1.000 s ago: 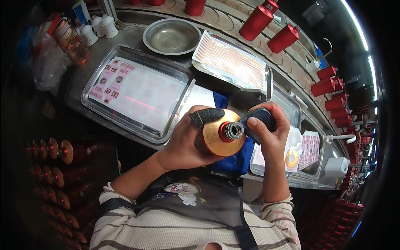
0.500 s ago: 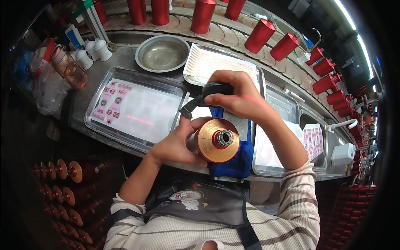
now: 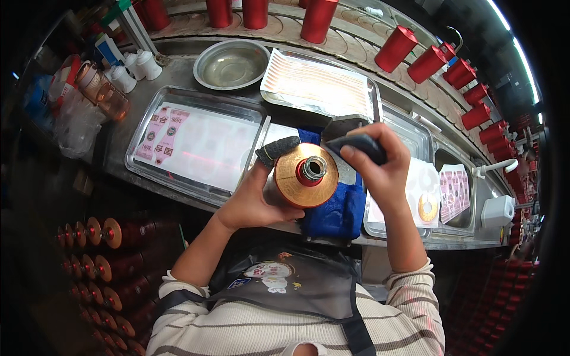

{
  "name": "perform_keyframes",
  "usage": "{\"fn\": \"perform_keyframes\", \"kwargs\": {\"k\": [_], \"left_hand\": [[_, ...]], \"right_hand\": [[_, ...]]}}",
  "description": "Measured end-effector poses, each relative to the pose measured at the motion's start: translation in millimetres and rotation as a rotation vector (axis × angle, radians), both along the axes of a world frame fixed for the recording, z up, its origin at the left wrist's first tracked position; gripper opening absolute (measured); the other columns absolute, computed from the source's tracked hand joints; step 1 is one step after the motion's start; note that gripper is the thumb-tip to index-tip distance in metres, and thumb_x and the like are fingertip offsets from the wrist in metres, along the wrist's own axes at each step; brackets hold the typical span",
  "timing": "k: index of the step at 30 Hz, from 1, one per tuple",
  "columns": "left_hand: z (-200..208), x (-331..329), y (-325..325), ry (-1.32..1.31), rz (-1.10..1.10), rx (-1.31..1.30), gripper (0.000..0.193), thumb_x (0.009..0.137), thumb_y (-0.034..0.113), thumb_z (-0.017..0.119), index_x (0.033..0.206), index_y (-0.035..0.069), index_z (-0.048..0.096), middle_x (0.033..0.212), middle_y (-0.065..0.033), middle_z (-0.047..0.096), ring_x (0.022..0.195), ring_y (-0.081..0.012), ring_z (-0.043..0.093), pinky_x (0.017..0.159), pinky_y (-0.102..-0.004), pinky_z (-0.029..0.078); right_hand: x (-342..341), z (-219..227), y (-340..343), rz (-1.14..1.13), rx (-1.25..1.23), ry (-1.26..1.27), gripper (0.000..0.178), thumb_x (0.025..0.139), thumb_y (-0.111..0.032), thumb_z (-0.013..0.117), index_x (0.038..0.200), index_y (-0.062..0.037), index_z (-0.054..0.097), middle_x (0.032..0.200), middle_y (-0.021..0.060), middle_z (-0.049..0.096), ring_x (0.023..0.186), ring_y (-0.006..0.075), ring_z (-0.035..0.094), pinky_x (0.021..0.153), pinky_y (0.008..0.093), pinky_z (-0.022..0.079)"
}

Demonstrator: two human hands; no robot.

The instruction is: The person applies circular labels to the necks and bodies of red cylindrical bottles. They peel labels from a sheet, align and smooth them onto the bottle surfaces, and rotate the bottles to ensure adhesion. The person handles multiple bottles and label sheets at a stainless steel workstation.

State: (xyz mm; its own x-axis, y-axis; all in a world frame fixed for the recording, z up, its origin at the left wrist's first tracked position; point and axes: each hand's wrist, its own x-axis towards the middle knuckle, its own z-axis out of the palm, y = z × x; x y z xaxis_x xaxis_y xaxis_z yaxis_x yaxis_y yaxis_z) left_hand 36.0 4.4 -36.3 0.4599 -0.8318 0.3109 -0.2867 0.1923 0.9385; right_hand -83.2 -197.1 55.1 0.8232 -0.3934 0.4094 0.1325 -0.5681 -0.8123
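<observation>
My left hand (image 3: 255, 199) is wrapped round a red bottle with a gold shoulder (image 3: 291, 187), its open threaded neck facing up at me. A black fabric cover (image 3: 277, 151) sits on a finger of that hand, against the bottle's far left edge. My right hand (image 3: 386, 163) is closed on a dark, flat, scraper-like tool (image 3: 359, 147), just right of the bottle. Whether the tool touches the bottle is unclear. Beneath the bottle lies a blue cloth (image 3: 335, 216) on a stand at the bench's front edge.
On the left, a steel tray (image 3: 133, 160) bears pink-printed label sheets (image 3: 163, 133). A metal bowl (image 3: 231, 65) and a tray of striped strips (image 3: 314, 83) stand behind. More labels (image 3: 454, 193) lie right. Red bottles (image 3: 396, 48) line a conveyor beyond; gold-topped bottles (image 3: 116, 232) are stacked lower left.
My right hand has moved right and down with the tool, from above the finger cover to the bottle's right side. Bottles on the conveyor have shifted right.
</observation>
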Motion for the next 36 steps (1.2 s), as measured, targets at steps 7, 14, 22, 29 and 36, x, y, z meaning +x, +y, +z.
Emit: {"fn": "perform_keyframes", "kwargs": {"k": [7,14,22,29,36], "left_hand": [[-13,-31,-14,0.11,0.149,0.028,0.115,0.067,0.018,0.093,0.152,0.006,0.017,0.145,-0.0157,0.043,0.136,-0.0279,0.046,0.112,-0.0408,0.039],[-14,-41,-23,-0.046,0.278,-0.027,0.087,0.074,0.015,0.088,0.14,0.002,0.033,0.132,-0.0125,0.055,0.122,-0.0225,0.057,0.103,-0.0389,0.047],[93,-18,-37,0.421,0.027,-0.052,0.077,0.08,0.017,0.083,0.135,0.001,0.03,0.121,-0.0147,0.058,0.104,-0.0197,0.065,0.088,-0.0355,0.057],[27,-55,-96,0.56,-0.067,0.293,0.084,0.084,0.048,0.077,0.127,-0.006,0.03,0.121,-0.0207,0.054,0.113,-0.023,0.059,0.094,-0.0334,0.052],[2,-49,-123,0.604,0.028,0.281,0.077,0.083,0.046,0.079,0.119,-0.004,0.032,0.114,-0.0212,0.06,0.101,-0.0213,0.066,0.085,-0.0318,0.056]], "right_hand": [[-50,-20,49,0.097,-0.488,-0.289,0.044,0.053,0.004,0.067,0.096,-0.0057,0.074,0.081,0.0072,0.061,0.075,0.0274,0.057,0.066,0.0385,0.047],[-51,-18,55,0.309,-0.373,-0.222,0.041,0.062,-0.005,0.079,0.103,-0.0064,0.072,0.079,0.0052,0.056,0.074,0.0226,0.058,0.064,0.0331,0.046],[-106,-37,-9,-0.039,0.759,0.087,0.014,0.084,-0.003,0.072,0.095,-0.0005,0.065,0.086,0.0021,0.065,0.075,0.006,0.059,0.07,0.0206,0.047],[-135,-62,2,-0.031,0.373,0.41,0.091,0.072,-0.032,0.089,0.147,-0.0014,0.047,0.094,0.0016,0.057,0.059,0.0033,0.038,0.052,0.0208,0.033],[-123,-79,-16,-0.034,0.428,0.438,0.082,0.084,-0.027,0.08,0.149,0.0038,0.041,0.115,0.0039,0.06,0.062,0.0001,0.04,0.054,0.0173,0.035]]}}
